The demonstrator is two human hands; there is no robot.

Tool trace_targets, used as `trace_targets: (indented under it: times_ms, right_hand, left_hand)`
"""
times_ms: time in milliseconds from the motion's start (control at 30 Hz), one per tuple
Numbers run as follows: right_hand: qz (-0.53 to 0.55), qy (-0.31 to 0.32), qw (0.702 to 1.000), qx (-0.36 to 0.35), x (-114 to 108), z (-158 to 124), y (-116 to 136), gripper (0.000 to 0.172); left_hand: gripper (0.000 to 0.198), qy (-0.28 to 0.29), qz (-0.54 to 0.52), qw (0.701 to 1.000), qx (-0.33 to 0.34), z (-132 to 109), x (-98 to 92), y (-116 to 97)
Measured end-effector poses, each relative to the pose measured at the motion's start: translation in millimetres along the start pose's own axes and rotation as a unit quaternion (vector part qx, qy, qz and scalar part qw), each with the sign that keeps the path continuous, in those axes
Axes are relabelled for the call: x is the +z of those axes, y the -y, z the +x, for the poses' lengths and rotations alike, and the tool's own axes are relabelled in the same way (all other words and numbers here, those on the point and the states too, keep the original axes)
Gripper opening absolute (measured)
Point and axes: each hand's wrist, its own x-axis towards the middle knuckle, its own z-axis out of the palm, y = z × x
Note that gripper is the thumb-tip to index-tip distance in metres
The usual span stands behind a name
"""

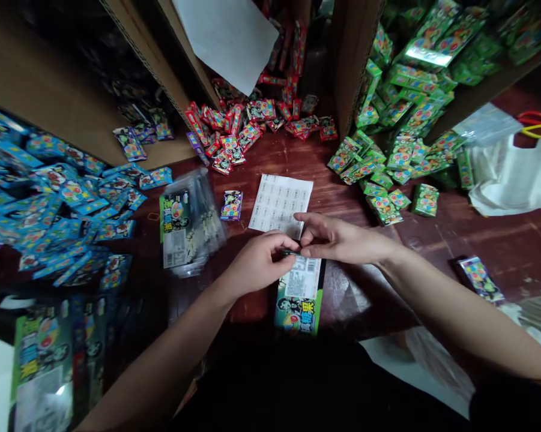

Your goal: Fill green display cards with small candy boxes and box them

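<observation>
A printed green and black candy package (299, 297) lies in front of me, its far end between my hands. My left hand (263, 258) is closed, thumb and index finger pinching the dark far edge of the package. My right hand (337, 240) is closed at the same edge, its thumb on the package and its index finger raised over the sticker sheet. The white sticker sheet (281, 201), with rows of small printed labels, lies flat just beyond my fingers. To its left is a small purple candy box (231, 205). My fingers hide part of the package's far edge.
Clear-sleeved packages (191, 222) are stacked on the left, near a heap of blue candy boxes (67, 198). Red boxes (238, 132) and green boxes (414, 108) spill from cardboard cartons (358, 54) at the back. Scissors (538, 124) and a white bag (513, 171) lie right.
</observation>
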Motion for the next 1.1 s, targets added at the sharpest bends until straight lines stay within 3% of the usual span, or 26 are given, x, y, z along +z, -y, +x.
trace_targets:
  times_ms: [167,233,333,367,433,500,633,700,767,833,900,967,1033,1100]
  right_hand:
    - [-0.167,-0.083,0.981,-0.054,8.6,-8.3,-0.2,0.09]
    - [-0.285,-0.153,0.941,-0.095,17.1,-16.1,-0.2,0.091]
    - [-0.442,-0.226,0.851,-0.171,32.6,-28.5,-4.6,0.086]
    - [-0.469,-0.236,0.83,-0.188,37.4,-31.5,-7.4,0.085]
    - [-0.482,-0.25,0.817,-0.195,45.1,-34.1,-13.8,0.084]
    - [-0.461,-0.256,0.832,-0.173,49.4,-32.8,-19.7,0.084]
    - [-0.358,-0.223,0.895,-0.144,48.3,-30.5,-26.3,0.082]
    - [-0.277,-0.273,0.908,-0.155,45.6,-36.2,-29.1,0.08]
    - [-0.186,-0.383,0.889,-0.169,44.9,-46.7,-34.1,0.077]
    - [-0.109,-0.468,0.86,-0.168,48.9,-57.4,-42.2,0.077]
    - [-0.047,-0.488,0.858,-0.156,57.7,-62.5,-51.5,0.081]
    - [0.008,-0.486,0.86,-0.153,67.3,-59.6,-59.3,0.086]
    - [0.045,-0.51,0.841,-0.174,72.2,-52.1,-64.0,0.086]
    - [0.048,-0.54,0.816,-0.203,70.6,-46.0,-65.8,0.084]
  left_hand:
    - [0.02,-0.008,-0.06,0.998,-0.032,-1.7,4.4,0.0]
    - [0.023,-0.016,-0.103,0.994,-0.037,-2.6,5.2,2.2]
    - [0.031,-0.022,-0.179,0.983,-0.035,-4.5,4.6,5.3]
    - [0.032,-0.02,-0.197,0.98,-0.033,-5.1,4.2,5.7]
    - [0.032,-0.014,-0.208,0.978,-0.029,-6.0,3.8,4.9]
    - [0.03,-0.006,-0.202,0.979,-0.029,-5.3,4.4,3.5]
    - [0.042,0.038,-0.197,0.979,-0.038,0.1,3.1,8.7]
    - [0.05,0.037,-0.201,0.977,-0.056,1.4,-3.3,17.9]
    - [0.05,-0.033,-0.233,0.967,-0.092,-1.6,-12.4,28.7]
    - [0.049,-0.132,-0.302,0.934,-0.134,-8.9,-18.5,36.1]
    - [0.058,-0.209,-0.378,0.889,-0.15,-18.8,-15.3,37.3]
    - [0.072,-0.245,-0.428,0.857,-0.149,-30.4,-1.1,33.1]
    - [0.083,-0.259,-0.461,0.837,-0.143,-43.4,19.7,27.5]
    - [0.081,-0.257,-0.478,0.828,-0.139,-56.7,39.4,25.4]
